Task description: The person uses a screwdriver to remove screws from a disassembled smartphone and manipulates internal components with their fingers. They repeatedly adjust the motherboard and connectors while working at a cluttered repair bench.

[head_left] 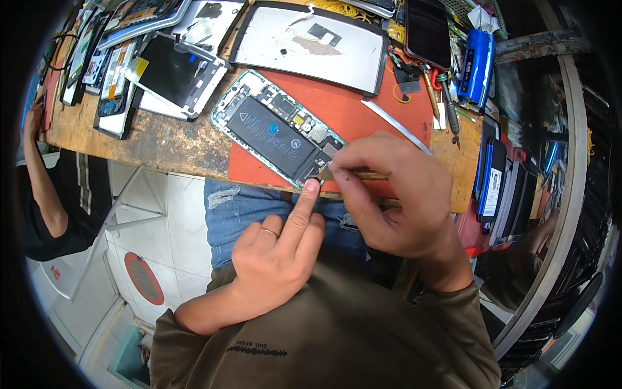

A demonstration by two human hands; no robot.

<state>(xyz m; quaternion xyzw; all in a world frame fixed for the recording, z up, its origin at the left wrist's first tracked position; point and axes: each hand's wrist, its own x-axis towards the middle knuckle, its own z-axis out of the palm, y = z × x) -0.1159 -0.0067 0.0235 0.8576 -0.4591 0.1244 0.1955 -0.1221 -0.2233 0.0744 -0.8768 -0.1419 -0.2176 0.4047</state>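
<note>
An opened smartphone (272, 126) with a teal frame lies at a slant near the bench's front edge. Its black battery (262, 133) and circuit boards are exposed. My right hand (398, 188) pinches a thin brass-coloured tool (370, 176), its dark tip at the phone's lower right end. I cannot make out the tool's exact kind, since the fingers cover much of it. The index finger of my left hand (278, 249) is stretched out and touches the phone's near corner. The other fingers of that hand are loosely bent, with nothing seen in them.
Under the phone is a red mat (259, 167) on the wooden bench (162, 141). A white tray with a dark rim (265, 42) stands behind. Phone parts (172, 68) crowd the left; a blue device (476, 68) and a screwdriver (451, 113) lie right. Another person's arm (42, 185) is far left.
</note>
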